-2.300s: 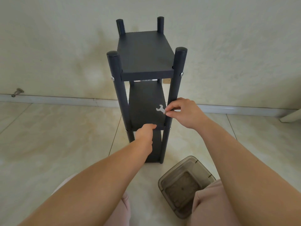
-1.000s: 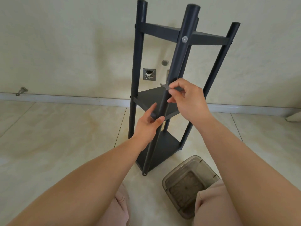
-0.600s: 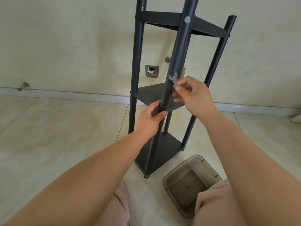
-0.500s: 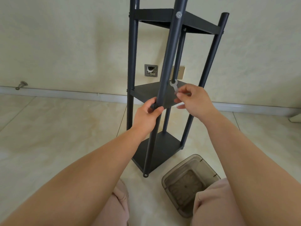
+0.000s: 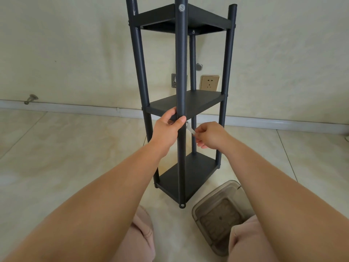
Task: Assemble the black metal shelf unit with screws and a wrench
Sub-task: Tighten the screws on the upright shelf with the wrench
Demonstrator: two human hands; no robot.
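Observation:
The black metal shelf unit [image 5: 198, 103] stands upright on the tiled floor in front of me, with three shelves between four round posts. My left hand [image 5: 169, 127] grips the near front post at the height of the middle shelf. My right hand [image 5: 209, 135] pinches a small silver wrench [image 5: 189, 128], whose open jaw points at the same post just below that shelf. A silver screw head [image 5: 181, 7] shows on the post at the top shelf.
A smoky transparent plastic box [image 5: 219, 216] lies on the floor by my right knee. The wall behind carries a socket [image 5: 209, 83] and a small metal plate [image 5: 174, 80]. A doorstop [image 5: 31, 98] sticks out at the skirting on the left.
The shelf unit has turned and now stands straight. My right hand has dropped with the wrench from above the middle shelf to just below it. My left hand stays on the front post.

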